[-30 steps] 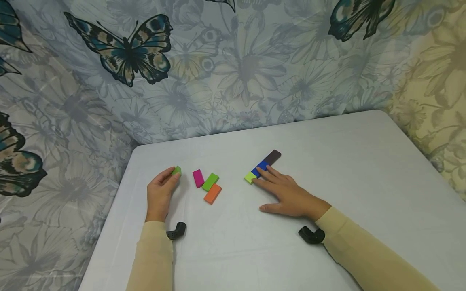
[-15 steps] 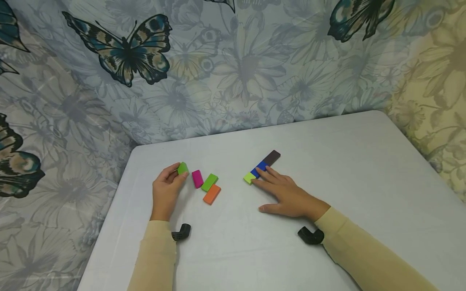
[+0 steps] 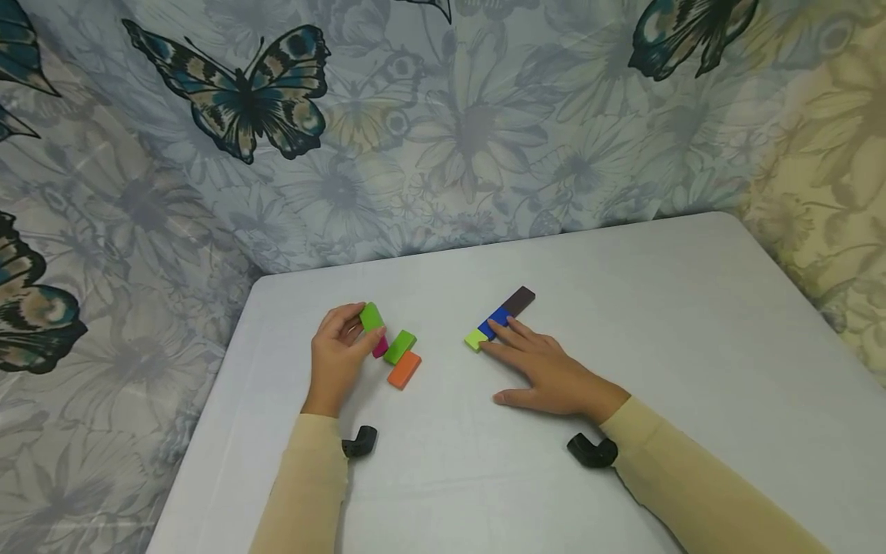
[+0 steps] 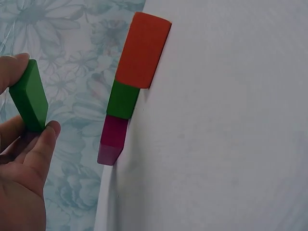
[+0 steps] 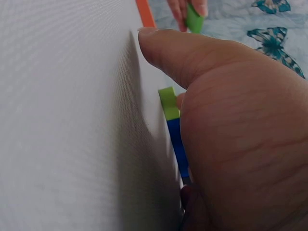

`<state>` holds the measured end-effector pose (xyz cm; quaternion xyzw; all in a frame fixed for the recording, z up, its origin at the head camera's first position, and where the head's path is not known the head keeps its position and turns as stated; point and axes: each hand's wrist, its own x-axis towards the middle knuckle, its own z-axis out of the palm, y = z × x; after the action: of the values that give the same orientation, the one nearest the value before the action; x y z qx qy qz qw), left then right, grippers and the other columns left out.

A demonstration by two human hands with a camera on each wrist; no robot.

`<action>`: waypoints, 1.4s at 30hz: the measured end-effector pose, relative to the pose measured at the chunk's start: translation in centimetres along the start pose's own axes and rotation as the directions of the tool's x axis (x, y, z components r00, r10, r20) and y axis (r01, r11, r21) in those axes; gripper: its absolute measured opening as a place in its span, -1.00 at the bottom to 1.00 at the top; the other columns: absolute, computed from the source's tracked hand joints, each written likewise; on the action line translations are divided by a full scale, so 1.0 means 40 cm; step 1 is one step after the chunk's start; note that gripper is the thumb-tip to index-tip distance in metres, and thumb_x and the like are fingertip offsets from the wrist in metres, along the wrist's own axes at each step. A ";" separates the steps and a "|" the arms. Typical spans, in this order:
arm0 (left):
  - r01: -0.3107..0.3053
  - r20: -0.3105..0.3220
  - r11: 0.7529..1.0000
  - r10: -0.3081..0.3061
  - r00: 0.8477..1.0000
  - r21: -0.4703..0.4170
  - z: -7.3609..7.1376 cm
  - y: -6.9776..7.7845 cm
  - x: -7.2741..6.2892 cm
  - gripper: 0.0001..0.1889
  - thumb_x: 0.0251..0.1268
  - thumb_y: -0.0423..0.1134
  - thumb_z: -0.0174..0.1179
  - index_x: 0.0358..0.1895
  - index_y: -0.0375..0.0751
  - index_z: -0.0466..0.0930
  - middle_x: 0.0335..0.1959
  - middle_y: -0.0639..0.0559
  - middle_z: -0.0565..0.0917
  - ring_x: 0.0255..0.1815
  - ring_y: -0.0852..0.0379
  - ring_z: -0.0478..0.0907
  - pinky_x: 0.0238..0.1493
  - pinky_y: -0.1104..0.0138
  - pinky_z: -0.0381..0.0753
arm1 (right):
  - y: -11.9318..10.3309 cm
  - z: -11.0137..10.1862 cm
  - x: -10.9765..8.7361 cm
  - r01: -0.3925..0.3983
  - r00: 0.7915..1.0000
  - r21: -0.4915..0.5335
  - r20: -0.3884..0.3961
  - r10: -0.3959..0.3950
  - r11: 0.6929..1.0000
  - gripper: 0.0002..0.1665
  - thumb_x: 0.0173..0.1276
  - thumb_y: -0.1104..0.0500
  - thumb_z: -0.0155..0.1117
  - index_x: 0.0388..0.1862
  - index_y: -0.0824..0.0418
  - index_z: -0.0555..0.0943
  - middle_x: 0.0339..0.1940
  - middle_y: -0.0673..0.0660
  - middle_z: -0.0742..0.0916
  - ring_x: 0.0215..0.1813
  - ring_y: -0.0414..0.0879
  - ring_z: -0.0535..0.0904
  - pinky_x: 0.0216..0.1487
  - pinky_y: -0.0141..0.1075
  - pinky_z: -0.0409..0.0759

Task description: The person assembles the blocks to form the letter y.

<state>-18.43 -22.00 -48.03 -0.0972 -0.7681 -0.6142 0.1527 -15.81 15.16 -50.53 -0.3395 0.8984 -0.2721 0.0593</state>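
My left hand (image 3: 338, 360) pinches a green block (image 4: 32, 98) between thumb and fingers, raised over the table. In the head view that block overlaps a magenta block (image 4: 113, 139) lying below it. Beside the magenta one are a second green block (image 3: 400, 347) and an orange block (image 3: 404, 370), set corner to corner. My right hand (image 3: 554, 375) lies with spread, straight fingers, its fingertips on a row of blocks: a lime block (image 3: 474, 339) at the near end, a blue block (image 3: 494, 322) in the middle and a dark brown block (image 3: 519, 301) at the far end.
A white-covered table (image 3: 443, 477) carries all the blocks. Behind it and to the left hangs cloth with butterfly and flower prints (image 3: 477, 131). A black wrist camera (image 3: 592, 450) sits at the right wrist, another black camera (image 3: 360, 442) at the left.
My left hand has moved right with the green block, from left of the magenta block to over it. The right hand and the row under it have stayed put.
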 end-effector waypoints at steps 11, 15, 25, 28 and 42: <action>-0.026 0.031 1.000 0.026 0.999 0.016 0.030 0.003 0.013 -0.45 0.25 -0.54 0.57 0.31 -0.45 0.66 0.22 -0.31 0.54 0.32 -0.14 0.63 0.29 0.19 0.63 | 0.003 0.006 0.001 0.000 1.000 0.005 0.000 0.000 1.000 0.00 0.52 -0.34 0.39 0.78 -0.04 0.30 0.84 0.05 0.05 0.80 0.17 -0.22 0.57 0.35 0.07; -0.034 0.042 0.999 0.033 0.999 0.028 0.047 0.007 0.024 -0.47 0.24 -0.50 0.59 0.29 -0.41 0.68 0.19 -0.24 0.56 0.31 -0.08 0.64 0.28 0.22 0.63 | 0.001 0.007 0.002 -0.003 1.000 0.007 0.003 0.003 1.000 0.00 0.51 -0.35 0.39 0.78 -0.04 0.31 0.84 0.06 0.06 0.80 0.18 -0.22 0.57 0.35 0.07; -0.001 0.079 1.000 0.000 0.997 0.013 0.107 0.015 0.040 -0.46 0.25 -0.47 0.61 0.30 -0.38 0.68 0.19 -0.12 0.57 0.27 -0.02 0.64 0.32 0.25 0.60 | -0.003 0.007 0.004 0.000 1.000 0.001 0.000 0.000 1.000 0.01 0.50 -0.36 0.39 0.78 -0.04 0.32 0.84 0.05 0.05 0.80 0.18 -0.21 0.57 0.35 0.08; -0.013 0.098 1.000 0.011 0.995 0.018 0.123 0.014 0.044 -0.45 0.25 -0.45 0.61 0.31 -0.40 0.67 0.19 -0.12 0.57 0.28 -0.03 0.63 0.34 0.25 0.59 | -0.002 0.008 0.003 0.002 1.000 0.004 -0.005 -0.002 1.000 0.00 0.50 -0.36 0.40 0.77 -0.05 0.32 0.84 0.04 0.06 0.80 0.18 -0.21 0.57 0.35 0.09; -0.027 0.131 0.988 0.007 0.991 0.155 0.177 -0.010 0.067 -0.39 0.31 -0.19 0.63 0.35 -0.37 0.68 0.21 0.00 0.62 0.29 0.08 0.57 0.40 0.28 0.52 | 0.002 0.003 0.003 -0.008 1.000 -0.007 -0.004 0.008 1.000 -0.01 0.50 -0.34 0.41 0.77 -0.05 0.33 0.84 0.05 0.06 0.80 0.19 -0.20 0.56 0.36 0.10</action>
<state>-21.89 -15.29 -48.87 -0.1312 -0.8214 -0.5431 0.1149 -15.91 15.06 -50.66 -0.3357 0.9008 -0.2693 0.0574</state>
